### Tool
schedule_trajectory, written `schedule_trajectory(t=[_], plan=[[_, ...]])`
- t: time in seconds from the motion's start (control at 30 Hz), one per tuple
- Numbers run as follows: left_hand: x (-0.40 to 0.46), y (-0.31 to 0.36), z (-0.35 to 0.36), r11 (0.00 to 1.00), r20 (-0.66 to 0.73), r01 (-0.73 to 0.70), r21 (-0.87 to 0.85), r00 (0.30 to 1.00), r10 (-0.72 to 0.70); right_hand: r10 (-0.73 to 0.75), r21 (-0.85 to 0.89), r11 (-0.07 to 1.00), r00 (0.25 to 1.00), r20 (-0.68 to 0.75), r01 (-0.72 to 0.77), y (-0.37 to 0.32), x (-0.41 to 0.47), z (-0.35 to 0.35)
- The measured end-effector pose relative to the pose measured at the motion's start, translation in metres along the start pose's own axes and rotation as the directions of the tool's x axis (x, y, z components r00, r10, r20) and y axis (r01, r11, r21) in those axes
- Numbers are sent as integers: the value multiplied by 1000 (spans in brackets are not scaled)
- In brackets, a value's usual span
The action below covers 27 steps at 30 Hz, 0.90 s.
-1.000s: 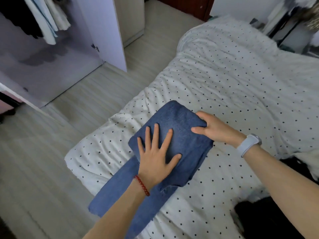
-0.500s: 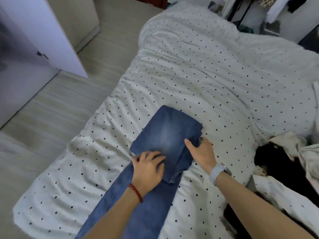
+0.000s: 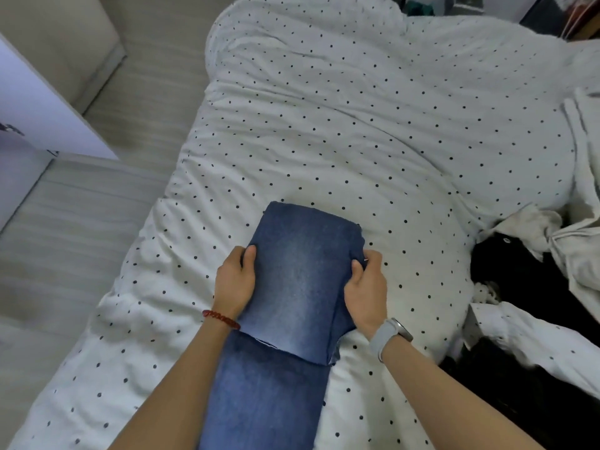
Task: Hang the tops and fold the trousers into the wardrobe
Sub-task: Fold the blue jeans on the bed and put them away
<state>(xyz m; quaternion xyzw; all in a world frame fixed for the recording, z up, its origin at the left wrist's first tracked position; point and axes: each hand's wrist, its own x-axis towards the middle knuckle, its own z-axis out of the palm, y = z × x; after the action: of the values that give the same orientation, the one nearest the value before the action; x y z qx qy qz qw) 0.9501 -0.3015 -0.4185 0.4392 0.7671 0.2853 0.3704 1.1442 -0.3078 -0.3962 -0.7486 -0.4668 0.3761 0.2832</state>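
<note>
A pair of blue denim jeans [image 3: 292,287] is laid on the near part of a bed covered by a white quilt with black dots [image 3: 357,131]. The jeans are partly folded: a doubled upper layer is seen toward the far end, its raw hem edge lying across the lower layer, which runs on toward the near edge of the view between the two forearms.

The left side of the folded layer is gripped by the left hand [image 3: 234,285]; the thumb is laid on top of the denim and the fingers are curled under its edge. The right side is gripped by the right hand [image 3: 365,287] in the same way, with the thumb on the cloth and the fingers tucked round the edge. The folded part is thus held between both hands.

A red beaded bracelet [image 3: 220,319] is worn on the left wrist and a grey smartwatch [image 3: 391,336] on the right wrist.

To the right of the jeans, well apart from them, a heap of black clothing [image 3: 519,277] is seen on the bed, with white garments [image 3: 578,254] lying beside and partly over it. At the far left, a white wardrobe door [image 3: 42,115] is seen standing open above a pale wooden floor [image 3: 81,222]. The wardrobe interior is not shown.
</note>
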Motion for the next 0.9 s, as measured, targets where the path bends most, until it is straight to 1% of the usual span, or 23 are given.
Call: schedule_trajectory(t=[0.07, 0.1, 0.17, 0.23, 0.27, 0.3, 0.33, 0.4, 0.43, 0.5, 0.57, 0.63, 0.7, 0.77, 0.83, 0.87, 0.9], plan=[[-3, -7, 0, 998, 13, 56, 13, 998, -56, 50, 49, 998, 996, -72, -47, -1, -3, -1], [-5, -10, -1, 997, -3, 73, 13, 997, -73, 56, 52, 997, 992, -110, -51, 0, -6, -5], [-14, -15, -4, 997, -65, 69, -20, 995, -70, -9, -13, 1000, 992, -127, 8, 6, -22, -14], [-26, -21, -7, 999, -121, 38, -37, 992, -42, -99, -175, 981, 994, -51, 89, 14, -45, -20], [-33, -23, -7, 999, -122, 22, -29, 992, -26, -103, -239, 966, 995, 5, 101, 19, -56, -22], [-38, -26, -7, 1000, -117, 5, -12, 993, -6, -72, -268, 960, 996, 51, 84, 23, -62, -20], [-41, -27, -5, 1000, -118, -9, 4, 993, 10, -15, -262, 964, 997, 81, 36, 26, -63, -18], [-40, -27, -2, 999, -140, -14, 29, 990, 18, 100, -222, 972, 990, 102, -76, 27, -60, -14], [-40, -26, -1, 999, -152, -8, 33, 988, 13, 110, -219, 972, 990, 92, -88, 26, -58, -12], [-38, -22, -1, 999, -172, -4, 47, 985, 12, 57, -210, 977, 997, 53, -44, 25, -55, -11], [-40, -20, -3, 997, -189, -31, 67, 981, 44, 20, -138, 990, 1000, 4, -19, 25, -57, -20], [-39, -20, -5, 997, -202, -53, 58, 977, 63, 27, -80, 996, 999, -36, -30, 26, -55, -30], [-38, -21, -4, 998, -167, -45, 38, 985, 51, 58, -58, 997, 998, -37, -60, 31, -52, -35], [-41, -27, -5, 1000, -107, -21, 3, 994, 21, 101, 40, 994, 995, 6, -102, 37, -54, -36], [-45, -35, -13, 998, -45, 29, -53, 998, -32, 136, 204, 968, 988, 73, -148, 44, -63, -39], [-48, -40, -18, 993, -24, 59, -99, 998, -61, 166, 259, 946, 978, 128, -194, 48, -70, -42], [-52, -45, -23, 986, -3, 89, -143, 996, -90, 198, 275, 929, 961, 193, -247, 52, -79, -42]])
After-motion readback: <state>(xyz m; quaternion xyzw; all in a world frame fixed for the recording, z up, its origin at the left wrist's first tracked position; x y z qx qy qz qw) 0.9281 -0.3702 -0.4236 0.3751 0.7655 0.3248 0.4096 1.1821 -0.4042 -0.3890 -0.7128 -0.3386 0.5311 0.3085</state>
